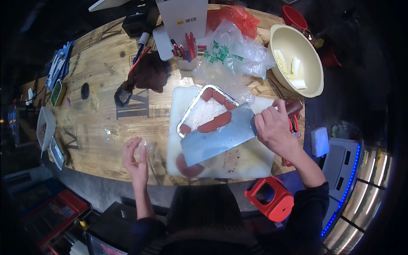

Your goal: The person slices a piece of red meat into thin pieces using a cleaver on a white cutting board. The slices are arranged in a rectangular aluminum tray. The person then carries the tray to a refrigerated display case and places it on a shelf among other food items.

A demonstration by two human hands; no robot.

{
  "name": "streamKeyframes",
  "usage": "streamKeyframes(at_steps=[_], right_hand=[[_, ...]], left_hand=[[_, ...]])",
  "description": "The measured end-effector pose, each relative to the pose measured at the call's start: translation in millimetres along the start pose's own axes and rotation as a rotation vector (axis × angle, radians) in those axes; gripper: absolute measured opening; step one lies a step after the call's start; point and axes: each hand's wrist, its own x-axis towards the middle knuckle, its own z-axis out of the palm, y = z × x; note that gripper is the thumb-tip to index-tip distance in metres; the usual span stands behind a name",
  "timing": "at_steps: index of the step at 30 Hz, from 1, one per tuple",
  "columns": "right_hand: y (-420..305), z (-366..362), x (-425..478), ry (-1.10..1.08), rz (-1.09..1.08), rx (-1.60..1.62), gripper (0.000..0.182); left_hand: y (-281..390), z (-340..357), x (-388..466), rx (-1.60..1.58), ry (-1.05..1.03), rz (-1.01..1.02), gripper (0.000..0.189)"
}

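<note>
In the head view, my right hand grips a wide-bladed cleaver by its handle. Several reddish-brown meat slices lie along the upper edge of the blade, which is over the near side of a foil tray. More pieces of the same meat line the tray's far edge. The tray rests on a white cutting board. A rounded piece of meat sits at the board's near left corner, partly under the blade. My left hand is raised left of the board, fingers apart, beside a small clear plastic scrap.
Plastic bags and a pen cup stand beyond the board. A cream bowl with pale cabbage pieces is at the far right. A dark crumpled cloth or bag lies far left of the board. A red stool stands below the table's near right edge.
</note>
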Motion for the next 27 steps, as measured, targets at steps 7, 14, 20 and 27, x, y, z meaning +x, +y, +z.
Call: streamKeyframes(at_steps=[7,14,20,27], right_hand=[[22,68,45,0.018,-0.185,0.005,0.007],[27,89,61,0.010,-0.236,0.100,0.007],[34,101,59,0.037,-0.257,0.102,0.007],[36,94,51,0.054,-0.261,0.134,0.009]], left_hand=[[74,80,48,0.109,-0.206,0.359,0.028],[63,129,64,0.182,-0.332,0.338,0.026],[54,140,68,0.187,-0.266,0.301,0.019],[51,145,69,0.228,-0.311,0.252,0.017]])
